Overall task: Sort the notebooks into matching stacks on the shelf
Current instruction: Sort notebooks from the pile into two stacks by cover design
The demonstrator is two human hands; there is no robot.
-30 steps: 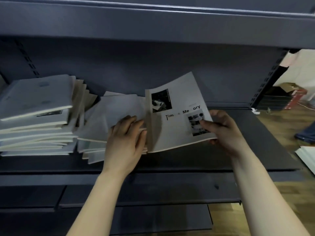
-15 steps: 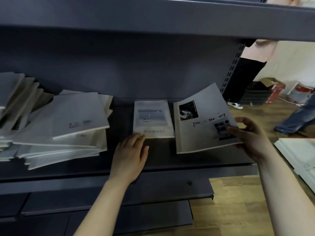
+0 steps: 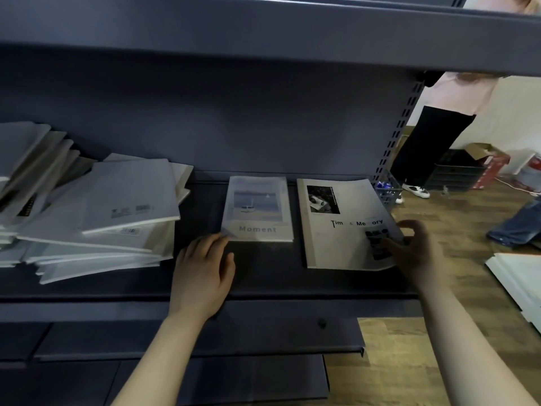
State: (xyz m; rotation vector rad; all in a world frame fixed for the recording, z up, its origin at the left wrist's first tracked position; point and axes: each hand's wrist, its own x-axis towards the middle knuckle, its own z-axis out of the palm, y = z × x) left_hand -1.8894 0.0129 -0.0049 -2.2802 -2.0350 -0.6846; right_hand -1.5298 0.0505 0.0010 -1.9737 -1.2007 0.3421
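Your right hand point(image 3: 415, 247) pinched the right edge of the Time & Memory notebook point(image 3: 342, 230), which lay front-to-back on the shelf point(image 3: 263, 279); your left hand point(image 3: 202, 271), fingers point(image 3: 215, 244) flat and empty, touched the Moment notebook point(image 3: 257, 209), nearer the unsorted pile point(image 3: 102, 218)

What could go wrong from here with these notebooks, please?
The unsorted pile is fanned out and leaning; it might slide off the shelf. The Time & Memory notebook, pinched by the right hand, lies at the right end and could slip off once released. The left hand touches the corner of the Moment notebook and may skew it.
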